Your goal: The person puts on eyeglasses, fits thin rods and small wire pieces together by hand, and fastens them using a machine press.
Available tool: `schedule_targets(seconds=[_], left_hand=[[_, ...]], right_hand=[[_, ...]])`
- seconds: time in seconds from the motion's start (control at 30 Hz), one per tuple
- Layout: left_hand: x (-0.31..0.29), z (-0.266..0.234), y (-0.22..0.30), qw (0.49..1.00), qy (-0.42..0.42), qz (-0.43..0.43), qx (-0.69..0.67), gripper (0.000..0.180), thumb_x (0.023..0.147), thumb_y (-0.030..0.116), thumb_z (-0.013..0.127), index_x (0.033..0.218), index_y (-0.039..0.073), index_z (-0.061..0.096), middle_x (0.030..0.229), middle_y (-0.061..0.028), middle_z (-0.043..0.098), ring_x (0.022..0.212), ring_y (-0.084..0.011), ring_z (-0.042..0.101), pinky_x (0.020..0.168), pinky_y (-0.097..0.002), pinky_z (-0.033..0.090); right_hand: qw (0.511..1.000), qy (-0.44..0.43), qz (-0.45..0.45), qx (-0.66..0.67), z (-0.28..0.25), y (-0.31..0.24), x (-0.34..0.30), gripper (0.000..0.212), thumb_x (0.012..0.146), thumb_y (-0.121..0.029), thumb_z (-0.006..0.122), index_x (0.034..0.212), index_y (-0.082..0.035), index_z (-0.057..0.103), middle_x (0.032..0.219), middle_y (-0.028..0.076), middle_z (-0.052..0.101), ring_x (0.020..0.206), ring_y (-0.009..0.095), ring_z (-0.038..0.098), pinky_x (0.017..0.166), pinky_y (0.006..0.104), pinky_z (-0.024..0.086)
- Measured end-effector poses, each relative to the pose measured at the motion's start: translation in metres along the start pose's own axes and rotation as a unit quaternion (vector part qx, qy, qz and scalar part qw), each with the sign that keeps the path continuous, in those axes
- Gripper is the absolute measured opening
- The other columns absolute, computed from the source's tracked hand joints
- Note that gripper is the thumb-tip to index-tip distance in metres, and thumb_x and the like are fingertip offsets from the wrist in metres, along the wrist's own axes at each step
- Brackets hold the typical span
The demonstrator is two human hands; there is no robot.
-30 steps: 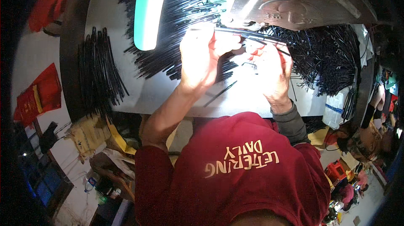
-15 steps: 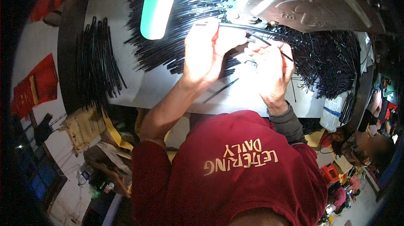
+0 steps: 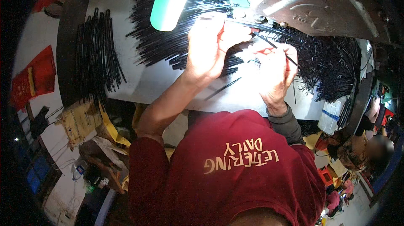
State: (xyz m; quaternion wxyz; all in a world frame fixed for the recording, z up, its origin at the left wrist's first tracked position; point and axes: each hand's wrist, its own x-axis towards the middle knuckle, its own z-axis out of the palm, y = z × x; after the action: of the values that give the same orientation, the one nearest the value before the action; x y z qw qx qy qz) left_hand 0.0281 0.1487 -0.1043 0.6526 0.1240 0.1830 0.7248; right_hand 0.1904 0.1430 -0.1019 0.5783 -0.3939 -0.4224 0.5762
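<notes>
Under the bright lamp, my left hand is closed round a long thin black rod, which reaches out to the right past its fingers. My right hand pinches a second, shorter black strip that slants just below the rod; its far end lies close to my left fingertips. Glare washes out parts of both hands, so I cannot tell whether the two pieces touch. One loose black rod lies on the white tabletop below my left hand.
A wide stack of black rods lies behind my left hand, and a separate bundle is at the far left. Tangled thin black pieces heap up on the right. A green-and-white lamp and a brown metal machine part overhang the table.
The view has shifted slightly, so the lamp and machine part appear farther right. Both hands keep their grips, with little movement relative to the table.
</notes>
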Motion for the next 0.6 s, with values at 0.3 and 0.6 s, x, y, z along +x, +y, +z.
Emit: schedule_targets(seconds=[0.3, 0.6], left_hand=[[0.000, -0.006, -0.003, 0.999, -0.011, 0.002, 0.030, 0.023, 0.099, 0.012, 0.044, 0.096, -0.009, 0.053, 0.096, -0.0258, 0.065, 0.095, -0.0384, 0.066, 0.087, -0.0481, 0.056], [0.000, -0.006, -0.005, 1.000, -0.016, 0.016, 0.011, 0.021, 0.100, 0.011, 0.044, 0.098, -0.009, 0.053, 0.095, -0.0240, 0.065, 0.093, -0.0380, 0.067, 0.085, -0.0468, 0.057]], right_hand=[[0.999, -0.026, 0.006, -0.018, -0.006, 0.006, 0.001, 0.028, 0.087, -0.003, 0.063, 0.111, 0.004, 0.051, 0.100, 0.011, 0.057, 0.084, 0.020, 0.068, 0.069, 0.0295, 0.057], [0.988, -0.048, -0.077, -0.123, -0.013, 0.020, 0.000, 0.046, 0.077, 0.004, 0.069, 0.119, -0.001, 0.051, 0.105, 0.011, 0.054, 0.088, 0.020, 0.065, 0.069, 0.0299, 0.056]])
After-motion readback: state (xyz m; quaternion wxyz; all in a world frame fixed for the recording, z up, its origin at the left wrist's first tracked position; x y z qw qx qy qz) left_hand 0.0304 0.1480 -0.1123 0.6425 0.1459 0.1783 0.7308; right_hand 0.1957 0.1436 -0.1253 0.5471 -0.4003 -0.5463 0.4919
